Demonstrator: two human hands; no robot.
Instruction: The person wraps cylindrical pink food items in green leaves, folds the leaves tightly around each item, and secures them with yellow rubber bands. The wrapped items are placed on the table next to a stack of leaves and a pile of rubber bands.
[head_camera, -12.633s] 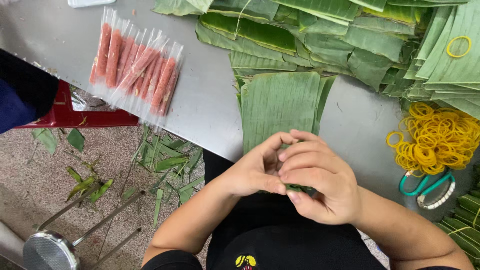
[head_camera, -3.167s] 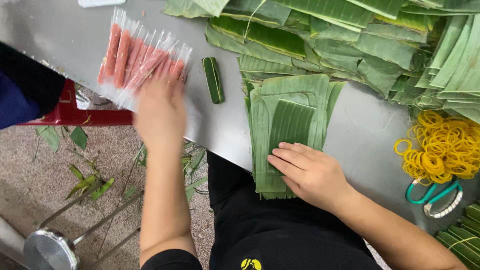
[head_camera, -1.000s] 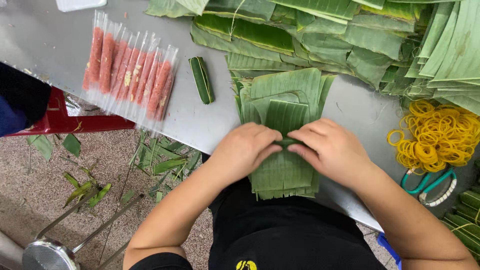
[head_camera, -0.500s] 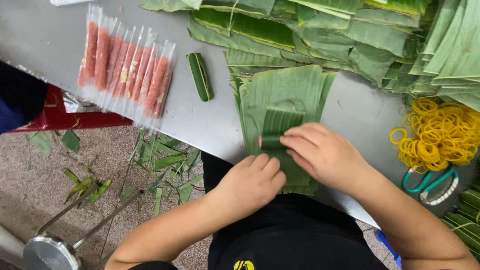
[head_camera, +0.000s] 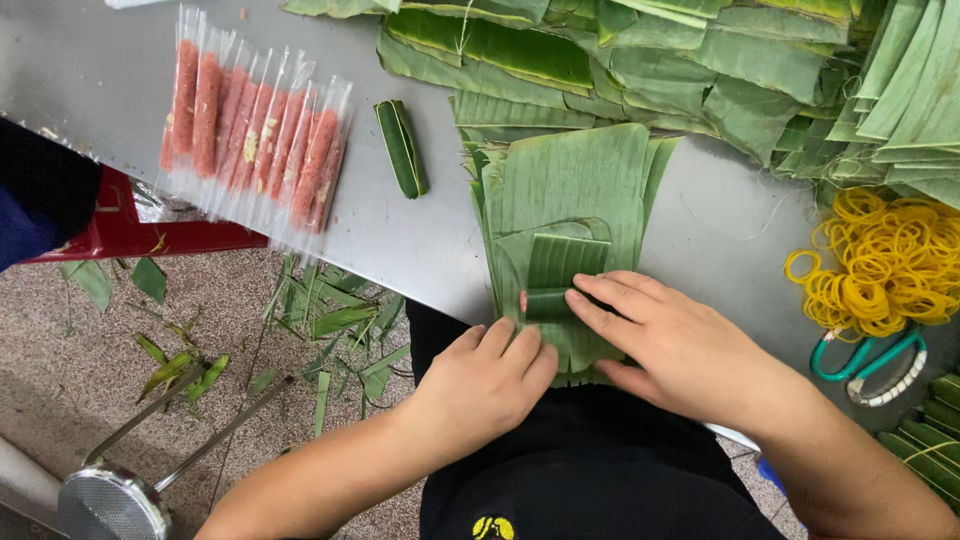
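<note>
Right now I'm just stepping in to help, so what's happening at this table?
A person is rolling a pink meat stick in a banana leaf strip on a leaf stack. The right hand presses the roll; the left hand rests at the stack's near edge. One finished wrapped roll lies beside packaged meat sticks. Yellow rubber bands sit to the right.

My left hand (head_camera: 480, 385) and right hand (head_camera: 680, 345) were bare, no rings or gloves, forearms uncovered with no sleeves showing. At six o'clock I wore black clothing (head_camera: 590, 470) bearing a small yellow mark (head_camera: 490, 527).
</note>
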